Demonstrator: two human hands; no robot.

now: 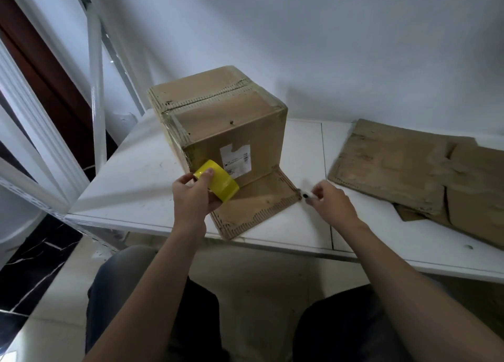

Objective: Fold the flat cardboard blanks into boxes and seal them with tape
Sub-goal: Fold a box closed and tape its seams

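A folded cardboard box (229,124) stands on the white table (136,181), its top seam taped and a white label on its near side. One flap (253,206) lies flat on the table toward me. My left hand (193,195) grips a yellow tape roll (218,183) at the box's lower left corner. My right hand (330,201) pinches a small white object with a dark tip (306,196), blurred, at the flap's right corner. Flat cardboard blanks (403,168) lie to the right.
A white wall stands close behind the table. White metal shelf posts (95,89) rise at the left. The table's front edge runs just past the flap; my knees are below it over a tiled floor.
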